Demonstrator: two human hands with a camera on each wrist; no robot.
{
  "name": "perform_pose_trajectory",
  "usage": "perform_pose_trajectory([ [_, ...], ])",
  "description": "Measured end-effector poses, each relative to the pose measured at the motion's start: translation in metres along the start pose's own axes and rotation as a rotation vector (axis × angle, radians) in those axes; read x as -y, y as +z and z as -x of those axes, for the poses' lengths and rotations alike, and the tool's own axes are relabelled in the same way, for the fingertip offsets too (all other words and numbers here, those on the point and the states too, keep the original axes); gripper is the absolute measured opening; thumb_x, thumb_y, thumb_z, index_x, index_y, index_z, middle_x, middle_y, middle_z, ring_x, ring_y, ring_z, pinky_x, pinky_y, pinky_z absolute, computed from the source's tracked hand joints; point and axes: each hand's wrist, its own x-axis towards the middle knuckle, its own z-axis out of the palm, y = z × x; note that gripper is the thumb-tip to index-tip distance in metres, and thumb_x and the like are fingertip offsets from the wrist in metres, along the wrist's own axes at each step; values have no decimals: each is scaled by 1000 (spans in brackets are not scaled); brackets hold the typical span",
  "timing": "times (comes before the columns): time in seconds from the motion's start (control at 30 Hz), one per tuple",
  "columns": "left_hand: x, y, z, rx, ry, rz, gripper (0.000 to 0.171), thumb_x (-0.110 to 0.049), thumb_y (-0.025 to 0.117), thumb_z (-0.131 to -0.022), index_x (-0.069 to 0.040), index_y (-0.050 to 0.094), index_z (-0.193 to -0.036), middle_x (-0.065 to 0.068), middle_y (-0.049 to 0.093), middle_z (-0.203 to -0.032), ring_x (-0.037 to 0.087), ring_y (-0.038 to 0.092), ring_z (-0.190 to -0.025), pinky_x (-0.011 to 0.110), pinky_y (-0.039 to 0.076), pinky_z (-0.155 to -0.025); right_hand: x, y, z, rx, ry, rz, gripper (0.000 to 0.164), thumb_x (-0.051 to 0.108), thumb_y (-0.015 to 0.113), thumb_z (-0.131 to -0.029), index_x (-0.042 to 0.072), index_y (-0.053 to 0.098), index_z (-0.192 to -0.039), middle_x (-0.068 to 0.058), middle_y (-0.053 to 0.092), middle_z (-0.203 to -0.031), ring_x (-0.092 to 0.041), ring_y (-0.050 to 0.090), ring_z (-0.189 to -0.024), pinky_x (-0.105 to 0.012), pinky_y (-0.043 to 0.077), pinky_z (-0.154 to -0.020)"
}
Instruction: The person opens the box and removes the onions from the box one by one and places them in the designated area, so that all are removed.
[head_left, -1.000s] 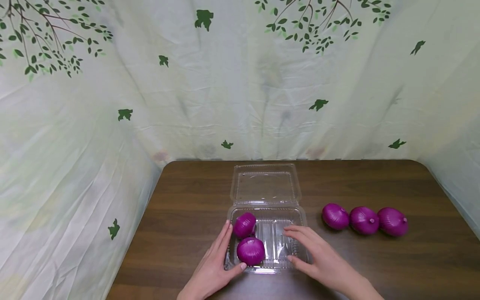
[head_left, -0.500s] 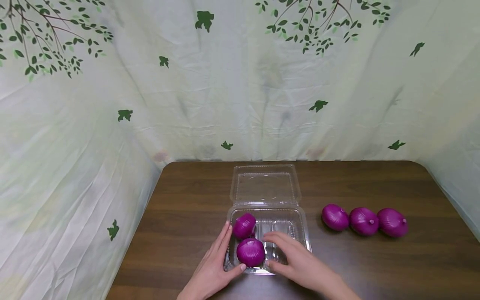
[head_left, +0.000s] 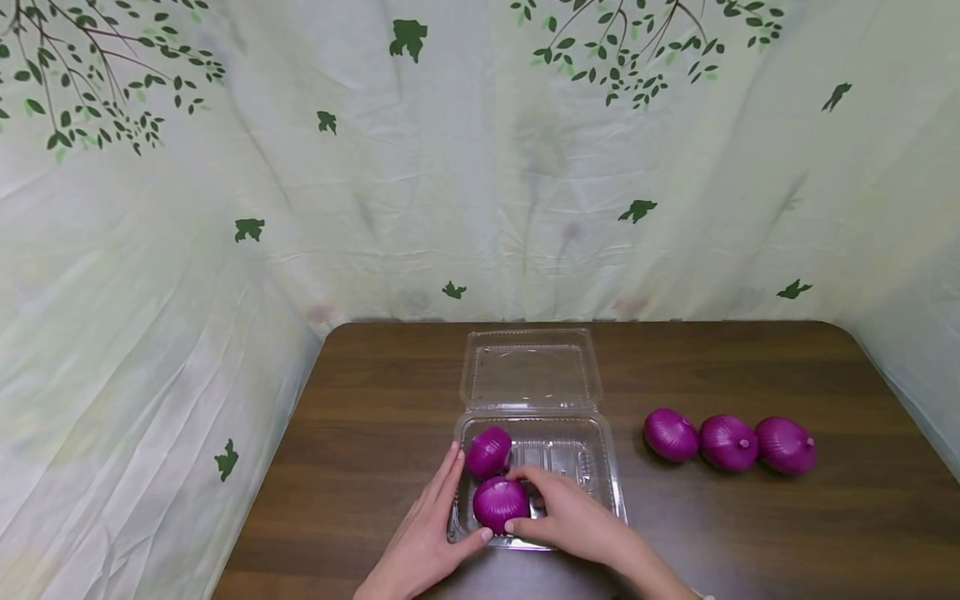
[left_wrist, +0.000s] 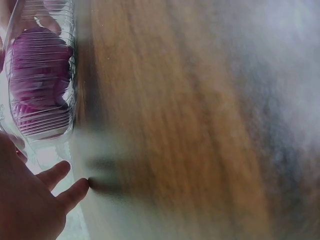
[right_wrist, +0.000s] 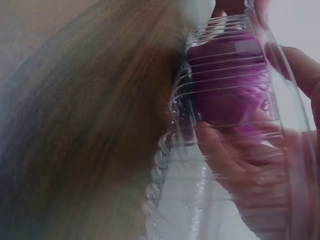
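A clear plastic clamshell container [head_left: 581, 432] sits at the table's front with its lid [head_left: 532, 375] folded back. Two red onions lie along its left side, a far onion [head_left: 489, 452] and a near onion [head_left: 499, 505]. Thumb and fingers of my right hand [head_left: 573, 515] grip the near onion from its right, inside the container. Through the ridged plastic, the right wrist view shows the onion [right_wrist: 225, 85] between those digits. My left hand [head_left: 429, 527] rests against the container's left wall, fingers straight, thumb at the front rim. In the left wrist view this left hand [left_wrist: 30, 200] is partly cut off.
To the right, three more red onions stand in a row: a left one [head_left: 670, 434], a middle one [head_left: 727, 442] and a right one [head_left: 785, 445]. The brown wooden table [head_left: 390, 400] meets a leaf-printed curtain [head_left: 480, 192] at its back and sides.
My right hand has moved left across the container, and its thumb and fingers have come around the near onion. The left hand has stayed in place.
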Motion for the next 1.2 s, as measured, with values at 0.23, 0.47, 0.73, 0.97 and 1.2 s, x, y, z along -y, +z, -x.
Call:
perform_pose_trajectory([
  [0.23, -1, 0, 0, -4, 2, 3, 102, -74, 58, -81, -32, 8, -159, -18, 0, -163, 26, 25, -145, 67, 33, -102, -2, 2, -8, 13, 30, -16, 56, 46, 78, -80, 20, 55, -124, 5, 67, -107, -10, 64, -95, -33, 54, -80],
  [0.47, -1, -1, 0, -3, 3, 6, 102, -73, 59, -81, -32, 8, -159, -19, 0, -163, 26, 25, -145, 66, 33, -102, -3, 2, -9, -1, 28, -32, 58, 41, 82, -77, 20, 53, -123, 3, 66, -108, -12, 63, -98, -32, 53, -81],
  [0.73, 0, 0, 1, -8, 16, 6, 102, -68, 64, -82, -31, 9, -159, -18, 0, -163, 26, 25, -145, 65, 33, -104, -6, -2, -2, -43, 2, -49, 65, 33, 84, -74, 16, 53, -129, 1, 61, -113, -12, 61, -98, -29, 53, -81],
  [0.97, 1, 1, 0, -18, 25, -3, 103, -65, 66, -82, -30, 9, -159, -17, 0, -163, 26, 25, -145, 63, 33, -105, -7, -6, 6, -136, -39, -13, 70, 30, 85, -70, 20, 54, -132, 8, 56, -118, -13, 59, -101, -31, 53, -83],
  [1.2, 1, 1, 1, -26, 30, 7, 103, -61, 69, -82, -28, 11, -160, -17, 1, -163, 24, 23, -145, 62, 32, -106, -4, -10, 13, -239, 18, -49, 76, 22, 88, -65, 27, 52, -132, 11, 58, -118, -14, 60, -103, -36, 52, -86],
])
